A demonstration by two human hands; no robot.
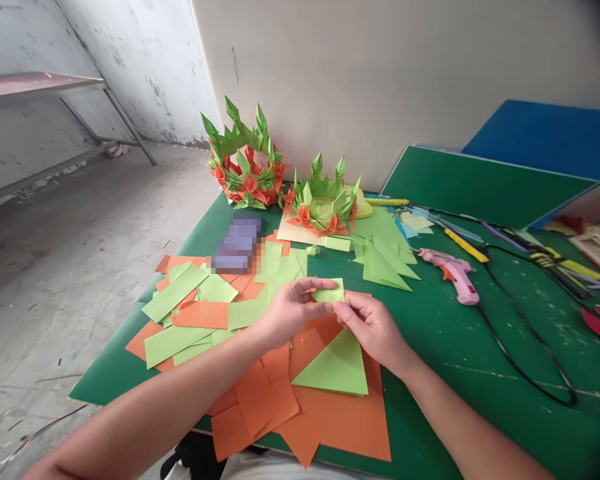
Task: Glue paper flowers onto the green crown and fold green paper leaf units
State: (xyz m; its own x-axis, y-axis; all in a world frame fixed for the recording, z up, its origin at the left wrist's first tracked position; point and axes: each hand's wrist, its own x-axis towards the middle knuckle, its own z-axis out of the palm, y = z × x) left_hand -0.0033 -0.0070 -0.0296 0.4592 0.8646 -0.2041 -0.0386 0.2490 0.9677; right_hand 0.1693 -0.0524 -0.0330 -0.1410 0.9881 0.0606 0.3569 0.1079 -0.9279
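A small piece of light green paper is held up between my two hands, above the orange sheets. My left hand pinches it from the left, thumb below and fingers along its far side. On its lower right corner, my right hand closes with thumb and fingertips. Just under my right hand lies a green paper triangle on a large orange sheet. Loose green strips and orange pieces are heaped to the left and in front.
Two green and orange folded-paper crowns stand at the back. A blurred purple rectangular object lies left. To the right are a pink glue gun, its black cord, a yellow-handled cutter and pliers on the green tabletop.
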